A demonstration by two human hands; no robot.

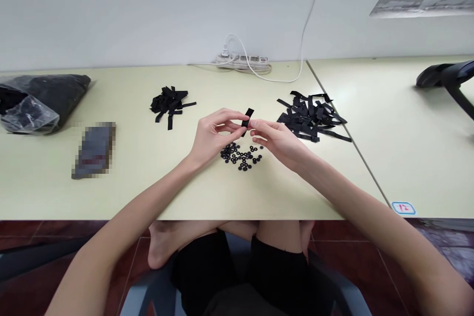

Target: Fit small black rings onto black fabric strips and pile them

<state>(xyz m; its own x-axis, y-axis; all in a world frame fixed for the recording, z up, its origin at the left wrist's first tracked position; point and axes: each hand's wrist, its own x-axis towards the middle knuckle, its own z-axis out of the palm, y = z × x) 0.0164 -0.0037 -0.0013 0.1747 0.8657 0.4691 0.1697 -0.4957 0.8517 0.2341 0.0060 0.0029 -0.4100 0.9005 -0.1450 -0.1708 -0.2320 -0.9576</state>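
Observation:
Between the thumb and fingers of my left hand (217, 132) is a short black fabric strip (248, 116), tilted up above the table. My right hand (276, 137) meets the strip's right side with thumb and forefinger pinched together; what sits between those fingertips is hidden. Just below both hands lies a scatter of small round black snap-like pieces with pale centres (244, 157). A larger heap of black strips (309, 116) rests to the right of my right hand. Off to the left is a smaller heap of black strips (169, 102).
A dark plastic bag (66, 98) lies at the far left, with a blurred-out flat dark object (94, 150) nearer me. A white power strip (242, 61) with a cable stands against the wall. The pale table (237, 197) has a seam on the right, near a number label (403, 208).

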